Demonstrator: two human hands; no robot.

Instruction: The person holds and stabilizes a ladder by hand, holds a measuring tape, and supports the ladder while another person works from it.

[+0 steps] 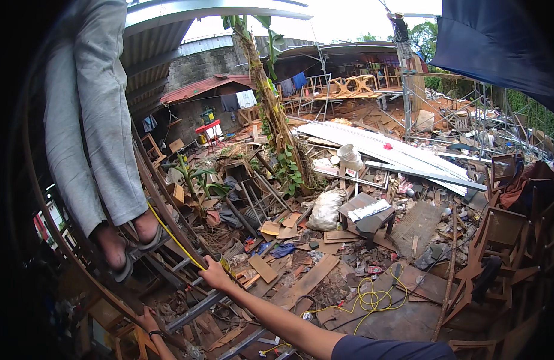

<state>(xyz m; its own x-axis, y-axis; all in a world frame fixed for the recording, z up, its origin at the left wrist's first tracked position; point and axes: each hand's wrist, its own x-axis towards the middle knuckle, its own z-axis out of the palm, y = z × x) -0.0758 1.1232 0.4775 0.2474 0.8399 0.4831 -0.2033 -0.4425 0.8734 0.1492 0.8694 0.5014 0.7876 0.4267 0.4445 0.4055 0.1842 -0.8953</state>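
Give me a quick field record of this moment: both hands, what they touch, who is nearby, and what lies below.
viewpoint: high up, looking down over a debris-strewn yard
right hand: closed on a yellow tape measure, held against a metal rail
left hand: gripping the metal frame at lower left
other person: stands just above on the frame, grey trousers, sandalled feet
second person: on a distant roof
below: yellow cord, wood planks, white sack, metal roofing sheets
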